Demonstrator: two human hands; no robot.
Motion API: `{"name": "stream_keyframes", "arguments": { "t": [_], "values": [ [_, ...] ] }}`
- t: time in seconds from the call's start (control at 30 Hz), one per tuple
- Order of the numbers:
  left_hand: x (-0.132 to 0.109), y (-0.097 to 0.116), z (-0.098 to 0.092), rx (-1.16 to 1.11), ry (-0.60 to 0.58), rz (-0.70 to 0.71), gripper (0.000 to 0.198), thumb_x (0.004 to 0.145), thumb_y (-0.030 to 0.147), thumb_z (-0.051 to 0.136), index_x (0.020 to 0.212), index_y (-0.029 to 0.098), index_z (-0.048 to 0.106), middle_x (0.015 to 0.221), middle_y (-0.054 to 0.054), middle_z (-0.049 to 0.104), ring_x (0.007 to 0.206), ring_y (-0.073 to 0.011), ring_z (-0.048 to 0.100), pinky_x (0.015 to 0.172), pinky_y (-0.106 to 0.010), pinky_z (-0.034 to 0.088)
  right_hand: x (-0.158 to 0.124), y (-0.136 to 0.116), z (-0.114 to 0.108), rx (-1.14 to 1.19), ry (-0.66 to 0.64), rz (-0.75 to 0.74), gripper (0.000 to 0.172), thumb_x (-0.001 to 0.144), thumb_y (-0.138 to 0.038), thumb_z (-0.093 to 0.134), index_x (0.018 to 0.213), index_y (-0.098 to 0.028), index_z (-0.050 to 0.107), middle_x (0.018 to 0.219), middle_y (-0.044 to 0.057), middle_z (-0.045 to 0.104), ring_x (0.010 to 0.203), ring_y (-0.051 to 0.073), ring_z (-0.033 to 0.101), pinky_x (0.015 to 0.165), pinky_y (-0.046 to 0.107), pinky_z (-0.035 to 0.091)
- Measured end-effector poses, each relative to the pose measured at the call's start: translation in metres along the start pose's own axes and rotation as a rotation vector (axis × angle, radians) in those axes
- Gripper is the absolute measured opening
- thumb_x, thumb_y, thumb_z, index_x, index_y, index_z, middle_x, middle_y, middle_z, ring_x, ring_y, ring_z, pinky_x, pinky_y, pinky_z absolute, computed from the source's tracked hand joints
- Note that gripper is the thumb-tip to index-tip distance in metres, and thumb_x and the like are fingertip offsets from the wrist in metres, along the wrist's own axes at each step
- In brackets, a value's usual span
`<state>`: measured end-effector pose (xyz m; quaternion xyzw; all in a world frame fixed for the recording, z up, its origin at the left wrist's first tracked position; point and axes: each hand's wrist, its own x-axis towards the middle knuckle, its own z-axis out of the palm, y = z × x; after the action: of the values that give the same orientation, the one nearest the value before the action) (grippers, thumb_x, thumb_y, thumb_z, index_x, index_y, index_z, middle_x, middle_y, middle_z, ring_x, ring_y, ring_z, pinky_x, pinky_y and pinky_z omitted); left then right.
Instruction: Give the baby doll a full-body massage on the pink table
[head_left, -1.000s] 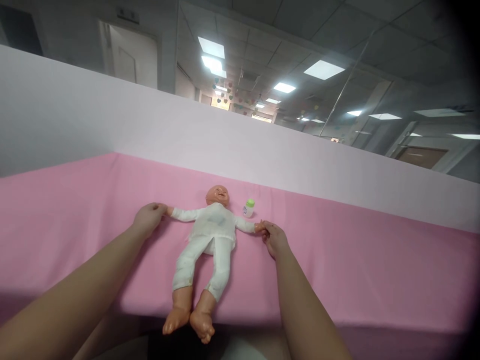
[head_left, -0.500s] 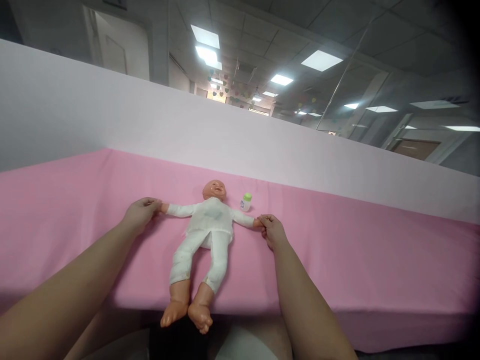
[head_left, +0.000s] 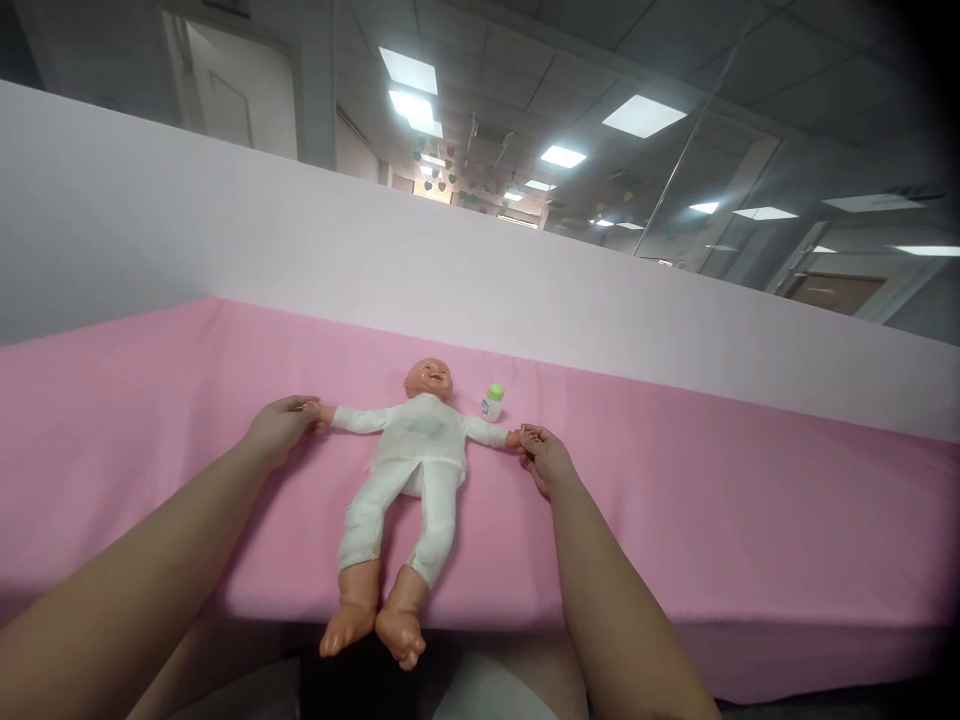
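Note:
A baby doll (head_left: 421, 432) in a white top and white trousers lies on its back, arms stretched out to both sides, bare feet hanging over the near edge. My left hand (head_left: 283, 428) is closed around the doll's hand on the left side. On the other side, my right hand (head_left: 546, 458) pinches the doll's other hand between thumb and fingers. Close to the doll's head and right arm stands a small clear bottle (head_left: 492, 403) with a green cap, touched by neither hand.
Pink cloth (head_left: 712, 500) covers the surface under the doll and hangs over its front edge. A low white wall (head_left: 360, 250) runs along the back, with glass panels above it at the right. My legs show below the front edge.
Almost nothing differs. Both hands keep hold of the doll's hands, and its arms stay spread; my right hand has shifted very slightly.

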<state>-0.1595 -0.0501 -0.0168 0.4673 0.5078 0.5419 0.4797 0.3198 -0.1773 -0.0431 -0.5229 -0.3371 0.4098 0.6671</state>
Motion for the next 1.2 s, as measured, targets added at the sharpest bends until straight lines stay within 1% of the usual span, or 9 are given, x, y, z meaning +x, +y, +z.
{"name": "stream_keyframes", "arguments": {
  "t": [0.2,0.4,0.5,0.6,0.7,0.77,0.93,1.07,1.2],
  "values": [
    [-0.005,0.002,0.0,0.065,-0.003,0.025,0.042,0.065,0.034,0.085,0.1,0.014,0.072,0.072,-0.006,0.07,0.056,-0.0167,0.062,0.044,-0.022,0.045,0.0,0.001,0.003,-0.062,0.01,-0.024,0.043,0.066,-0.043,0.089,0.09,-0.021,0.062,0.068,-0.003,0.064,0.045,0.007,0.041,0.04,0.02,0.027],
    [-0.001,-0.002,0.001,0.091,0.028,0.022,0.035,0.068,0.039,0.082,0.092,0.015,0.073,0.064,-0.005,0.066,0.051,-0.0157,0.058,0.041,-0.022,0.042,0.001,0.003,0.004,-0.094,0.04,-0.024,0.039,0.074,-0.053,0.08,0.087,-0.022,0.06,0.064,-0.005,0.061,0.041,0.006,0.034,0.038,0.019,0.022],
    [0.001,-0.002,0.001,0.054,0.018,0.009,0.038,0.07,0.034,0.079,0.101,0.014,0.073,0.076,-0.008,0.071,0.056,-0.0176,0.064,0.047,-0.025,0.05,0.004,0.004,0.003,-0.084,0.047,-0.001,0.034,0.076,-0.049,0.078,0.091,-0.022,0.062,0.06,-0.007,0.055,0.041,0.007,0.036,0.038,0.019,0.023],
    [0.0,0.0,0.001,0.011,-0.012,-0.004,0.047,0.069,0.027,0.078,0.113,0.012,0.069,0.086,-0.012,0.074,0.062,-0.02,0.069,0.058,-0.031,0.058,0.005,0.003,0.003,-0.053,0.033,0.016,0.033,0.076,-0.039,0.077,0.102,-0.022,0.065,0.069,-0.003,0.062,0.045,0.008,0.045,0.041,0.021,0.032],
    [-0.002,0.001,0.0,0.001,-0.03,-0.008,0.055,0.068,0.023,0.079,0.12,0.012,0.067,0.087,-0.011,0.074,0.064,-0.0201,0.07,0.059,-0.031,0.058,0.002,0.0,0.004,-0.031,0.008,0.017,0.041,0.072,-0.03,0.08,0.11,-0.023,0.066,0.082,0.002,0.068,0.055,0.012,0.056,0.048,0.025,0.045],
    [-0.002,0.001,-0.001,0.012,-0.032,-0.002,0.057,0.066,0.025,0.083,0.119,0.012,0.068,0.083,-0.01,0.073,0.062,-0.0197,0.069,0.054,-0.028,0.054,-0.001,-0.001,0.005,-0.033,-0.006,0.013,0.042,0.07,-0.028,0.082,0.109,-0.023,0.067,0.082,0.003,0.069,0.057,0.014,0.057,0.049,0.027,0.047],
    [-0.003,0.001,-0.002,0.075,-0.032,0.029,0.048,0.062,0.036,0.089,0.102,0.015,0.072,0.071,-0.006,0.07,0.053,-0.017,0.061,0.042,-0.024,0.043,-0.005,-0.003,0.006,-0.063,-0.029,-0.01,0.041,0.064,-0.035,0.088,0.096,-0.021,0.065,0.071,-0.001,0.065,0.049,0.01,0.048,0.042,0.022,0.034],
    [-0.004,0.001,-0.002,0.109,-0.027,0.043,0.039,0.065,0.044,0.086,0.088,0.016,0.071,0.065,-0.005,0.068,0.05,-0.016,0.058,0.041,-0.024,0.041,-0.005,-0.003,0.008,-0.096,-0.034,-0.018,0.042,0.064,-0.043,0.09,0.084,-0.021,0.061,0.061,-0.005,0.059,0.041,0.006,0.035,0.038,0.021,0.022],
    [-0.002,-0.002,-0.002,0.092,-0.02,0.032,0.037,0.069,0.044,0.083,0.088,0.015,0.071,0.065,-0.005,0.067,0.051,-0.0163,0.059,0.042,-0.024,0.043,-0.003,0.0,0.007,-0.112,-0.006,-0.025,0.043,0.072,-0.056,0.083,0.084,-0.021,0.063,0.062,-0.004,0.061,0.04,0.006,0.032,0.037,0.021,0.02]
  ]
}}
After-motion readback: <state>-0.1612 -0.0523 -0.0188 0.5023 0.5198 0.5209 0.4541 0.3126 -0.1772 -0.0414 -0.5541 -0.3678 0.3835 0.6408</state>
